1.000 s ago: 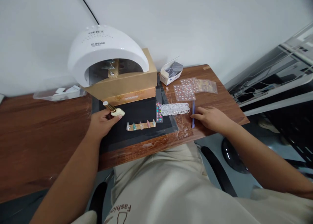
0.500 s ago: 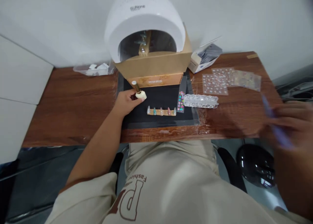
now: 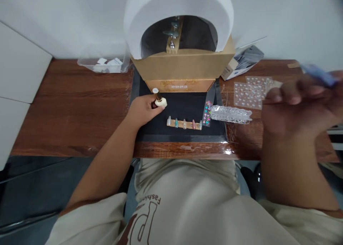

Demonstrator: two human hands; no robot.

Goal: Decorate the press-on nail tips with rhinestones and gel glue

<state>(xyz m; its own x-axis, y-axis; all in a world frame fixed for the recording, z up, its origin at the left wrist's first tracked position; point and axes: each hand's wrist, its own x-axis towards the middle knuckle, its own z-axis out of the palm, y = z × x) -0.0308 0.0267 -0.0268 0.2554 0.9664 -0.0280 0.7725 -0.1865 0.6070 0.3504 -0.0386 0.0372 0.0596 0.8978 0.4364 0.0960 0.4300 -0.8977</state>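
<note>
My left hand (image 3: 146,110) is closed round a small cream nail polish bottle (image 3: 161,102) with a gold and white cap, which stands tilted on the black mat (image 3: 155,132). Just right of it, a wooden strip (image 3: 189,124) carries several press-on nails in silver, teal and pink. My right hand (image 3: 301,105) is raised over the table's right side, palm turned up. Its fingers are curled round a slender blue-purple thing (image 3: 321,75), too blurred for me to tell its kind.
A white nail lamp (image 3: 178,2) sits on a cardboard box (image 3: 182,66), with nails on a stand inside. Right of the mat lie a star sticker strip (image 3: 207,113), a clear case (image 3: 230,114) and sticker sheets (image 3: 248,95). A plastic tub (image 3: 104,64) and an open carton (image 3: 242,61) stand behind.
My right hand has swung up and inward from the right edge, still with the blue-purple thing. My left hand keeps its hold on the bottle. The camera view has shifted.
</note>
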